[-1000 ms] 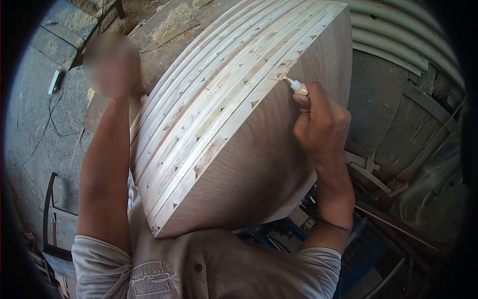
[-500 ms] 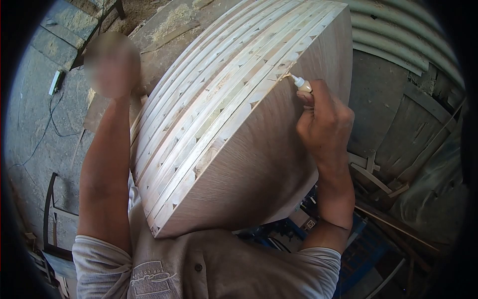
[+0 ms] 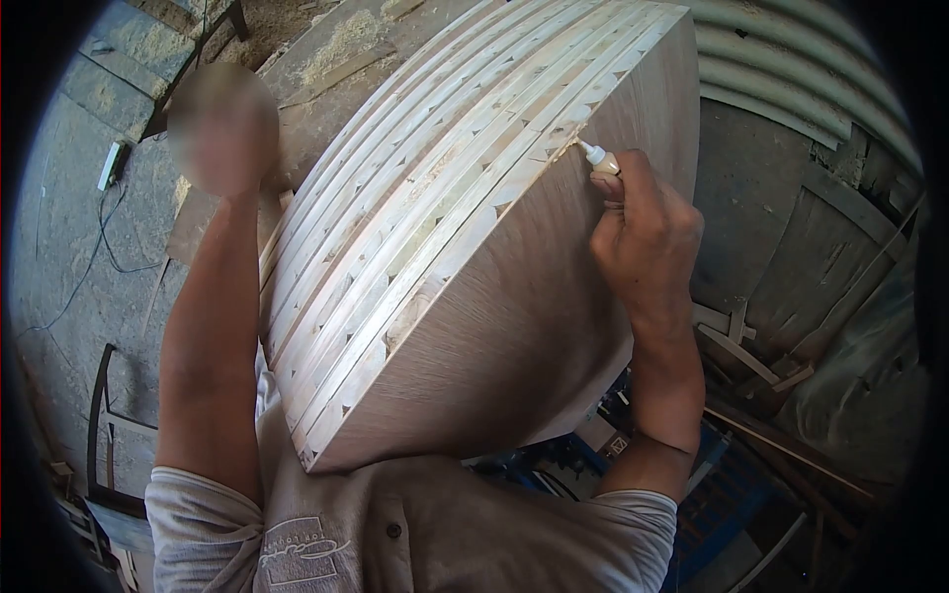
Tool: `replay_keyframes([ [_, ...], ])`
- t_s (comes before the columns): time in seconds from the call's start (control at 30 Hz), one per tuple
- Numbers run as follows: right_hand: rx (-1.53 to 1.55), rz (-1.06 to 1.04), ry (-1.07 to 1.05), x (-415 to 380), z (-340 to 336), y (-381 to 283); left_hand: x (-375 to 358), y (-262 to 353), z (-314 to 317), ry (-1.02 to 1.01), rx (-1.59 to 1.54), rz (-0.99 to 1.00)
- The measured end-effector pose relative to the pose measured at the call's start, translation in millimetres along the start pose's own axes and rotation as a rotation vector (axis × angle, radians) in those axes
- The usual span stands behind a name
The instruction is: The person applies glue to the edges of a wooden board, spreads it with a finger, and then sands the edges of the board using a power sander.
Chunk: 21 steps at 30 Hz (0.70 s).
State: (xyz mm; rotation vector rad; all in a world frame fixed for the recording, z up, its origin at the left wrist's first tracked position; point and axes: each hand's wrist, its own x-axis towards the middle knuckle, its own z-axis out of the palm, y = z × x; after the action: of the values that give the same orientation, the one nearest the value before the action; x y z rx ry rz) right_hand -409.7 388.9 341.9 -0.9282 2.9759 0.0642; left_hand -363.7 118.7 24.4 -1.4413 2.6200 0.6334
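Observation:
A large curved wooden piece point(image 3: 474, 306) of pale strips and brown panel leans against my torso and spans the middle. My right hand point(image 3: 647, 232) is closed around a small white-tipped bottle point(image 3: 604, 160). The bottle's nozzle points at the edge between the strips and the brown panel, where a wet yellowish bead point(image 3: 560, 155) shows. On the left my raised arm ends in a blurred patch; my left hand point(image 3: 223, 133) lies there, beside the piece's far side, its fingers hidden by the blur.
A corrugated sheet point(image 3: 791, 74) lies at the upper right. Wood scraps point(image 3: 741, 346) and a blue rack point(image 3: 732, 504) are at the lower right. At the left are a cable with a small white box point(image 3: 113, 165) and a dark curved frame point(image 3: 97, 425).
The bottle's nozzle has shifted slightly to the right and up along the edge, and the bead behind it is a little longer. My left arm has barely moved.

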Motion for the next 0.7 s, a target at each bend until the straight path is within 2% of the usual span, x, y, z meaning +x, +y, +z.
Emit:
replay_keyframes([
  [0.6,-0.06,0.032,-0.007,5,3,10,1,0,1,-0.004,0.015,-0.002],
  [0.7,-0.131,-0.023,0.026,6,4,12,0,0,0,-0.003,0.013,0.001],
])
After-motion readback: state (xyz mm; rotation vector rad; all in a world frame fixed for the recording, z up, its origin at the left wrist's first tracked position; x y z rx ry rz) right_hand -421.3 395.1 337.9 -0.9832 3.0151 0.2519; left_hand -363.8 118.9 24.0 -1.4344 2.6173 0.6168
